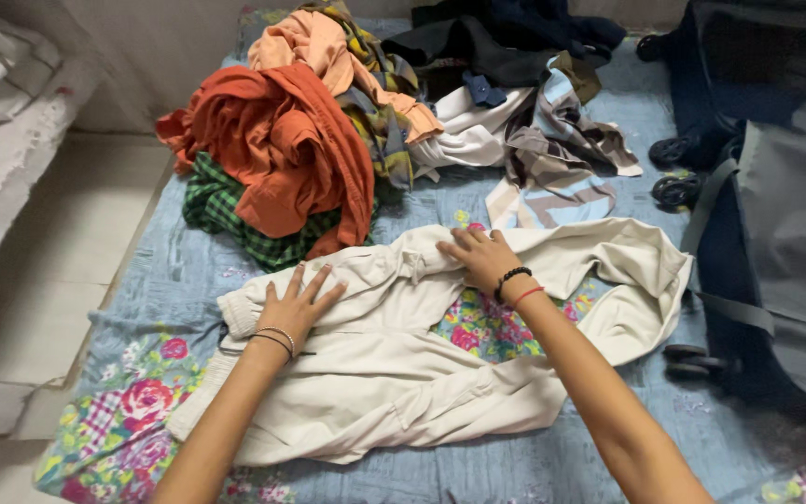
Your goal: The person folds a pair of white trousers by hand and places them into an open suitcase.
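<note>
Cream garment (394,364) under both flat hands hides floral bedsheet (132,411).

Cream cotton cargo trousers (394,373), partly folded and creased, lie flat. Waistband end sits under the left fingers (314,285); the upper leg runs beneath the right fingers (464,245).

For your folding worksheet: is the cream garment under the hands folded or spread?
Partly folded: the cream garment lies doubled over on the floral sheet, both hands flat on it.
</note>
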